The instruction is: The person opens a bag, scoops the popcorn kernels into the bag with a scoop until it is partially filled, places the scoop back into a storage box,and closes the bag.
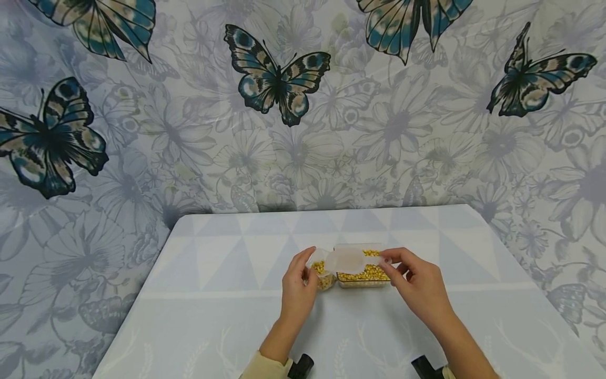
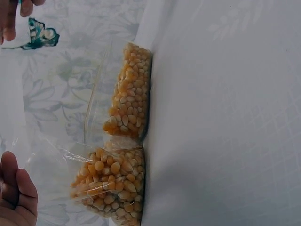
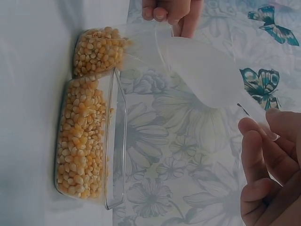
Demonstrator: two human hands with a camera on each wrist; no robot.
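My right hand (image 1: 416, 281) pinches the thin handle of a white translucent scoop (image 3: 204, 70) between thumb and fingers. The scoop's bowl tilts toward the mouth of a clear plastic bag (image 2: 110, 183) that has corn kernels in its bottom. On the bag's upper edge, my left hand (image 1: 300, 289) grips the plastic with thumb and fingers. Right beside the bag stands a clear rectangular container (image 3: 115, 141), holding more corn kernels (image 3: 80, 146). What lies inside the scoop is hard to make out.
The bag and container stand on a pale patterned table (image 1: 213, 316). Behind the table's far edge hangs a floral cloth with butterflies (image 1: 279, 79). Black wrist-worn devices (image 1: 301, 365) show at the sleeves.
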